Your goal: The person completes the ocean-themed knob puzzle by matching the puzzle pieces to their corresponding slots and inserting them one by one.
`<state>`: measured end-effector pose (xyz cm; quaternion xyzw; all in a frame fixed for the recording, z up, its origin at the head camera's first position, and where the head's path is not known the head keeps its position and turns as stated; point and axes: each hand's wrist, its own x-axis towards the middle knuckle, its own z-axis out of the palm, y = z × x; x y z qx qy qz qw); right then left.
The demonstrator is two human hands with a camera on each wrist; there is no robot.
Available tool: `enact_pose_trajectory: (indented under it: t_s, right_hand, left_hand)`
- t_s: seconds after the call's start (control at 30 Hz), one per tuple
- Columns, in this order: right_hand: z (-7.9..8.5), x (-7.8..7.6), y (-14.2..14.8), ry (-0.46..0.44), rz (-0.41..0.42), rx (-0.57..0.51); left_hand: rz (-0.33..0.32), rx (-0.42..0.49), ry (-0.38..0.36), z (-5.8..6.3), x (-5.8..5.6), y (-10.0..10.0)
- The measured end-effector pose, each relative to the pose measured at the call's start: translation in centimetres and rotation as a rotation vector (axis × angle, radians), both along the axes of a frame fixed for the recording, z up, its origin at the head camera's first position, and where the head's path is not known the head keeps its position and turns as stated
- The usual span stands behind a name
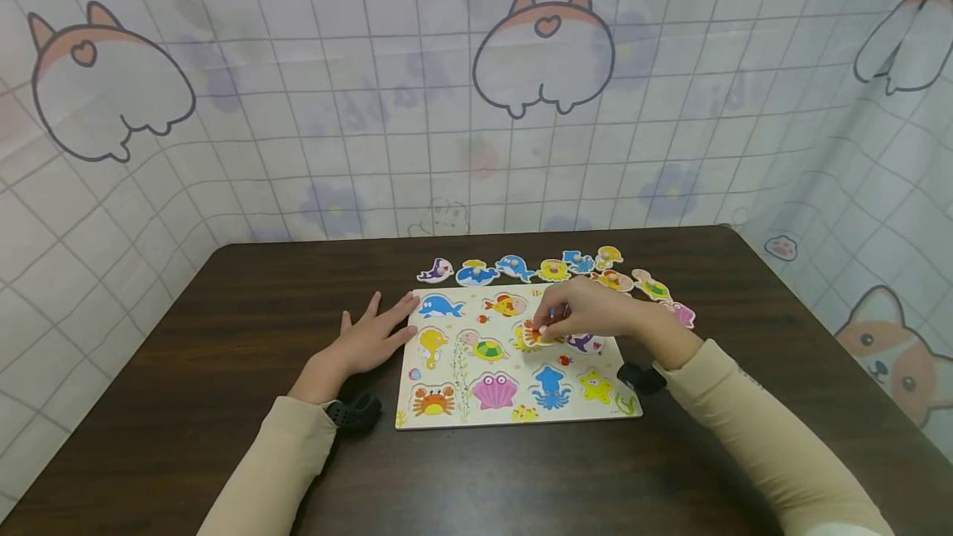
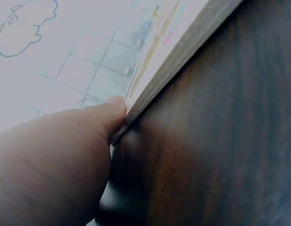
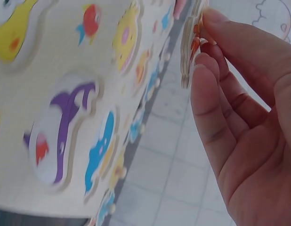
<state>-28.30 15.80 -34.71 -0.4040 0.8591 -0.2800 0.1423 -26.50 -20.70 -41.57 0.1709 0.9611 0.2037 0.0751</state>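
Observation:
My right hand (image 1: 591, 308) pinches an orange crab puzzle piece (image 1: 530, 332) between thumb and fingertips, over the right middle of the puzzle board (image 1: 469, 416). In the right wrist view the crab piece (image 3: 187, 52) is seen nearly edge-on, held up above the board. My left hand (image 1: 366, 346) lies with fingers spread at the board's left side, its fingertips at the edge. In the left wrist view, part of the left hand (image 2: 65, 150) meets the board's edge (image 2: 164, 66). Pictures of a crab, shell, squid, starfish, turtle and seahorse show on the board.
Loose puzzle pieces with small knobs lie behind the board, among them a blue whale (image 1: 477, 274), a dolphin (image 1: 514, 268) and a blue squid (image 1: 578, 262). A turtle piece (image 1: 652, 285) and a pink shell piece (image 1: 682, 314) lie at the right. A patterned curtain (image 1: 357, 147) surrounds the dark table (image 1: 223, 337).

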Motion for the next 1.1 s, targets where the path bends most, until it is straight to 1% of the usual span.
enact_pose_trajectory:
  t_s: [0.07,0.23,0.33,0.5,0.67,0.97,1.1]
  right_hand:
    - [-0.1,0.0,-0.6,-0.002,0.001,0.003]
    - [-0.2,0.4,-2.1,-0.003,-0.028,0.023]
    - [-0.2,0.7,-2.9,0.012,-0.029,0.03]
    - [-0.5,1.0,-4.5,0.013,0.0,0.024]
    - [-0.6,1.2,-5.9,0.023,0.034,0.0]
    - [-0.6,1.8,-8.1,0.011,0.057,0.01]
    - [-0.8,2.3,-9.1,-0.01,0.054,0.027]
  left_hand:
    - [-0.003,0.0,0.002,0.1,0.1,0.0]
    - [-0.007,-0.007,0.01,0.3,0.1,0.1]
    - [0.0,-0.002,0.003,0.3,0.1,0.2]
    - [0.009,-0.006,-0.007,0.2,0.0,0.2]
    - [0.006,-0.008,0.016,0.0,-0.2,0.1]
    - [0.009,-0.012,-0.004,0.2,-0.2,0.1]
    - [0.007,-0.011,-0.009,0.1,-0.1,0.2]
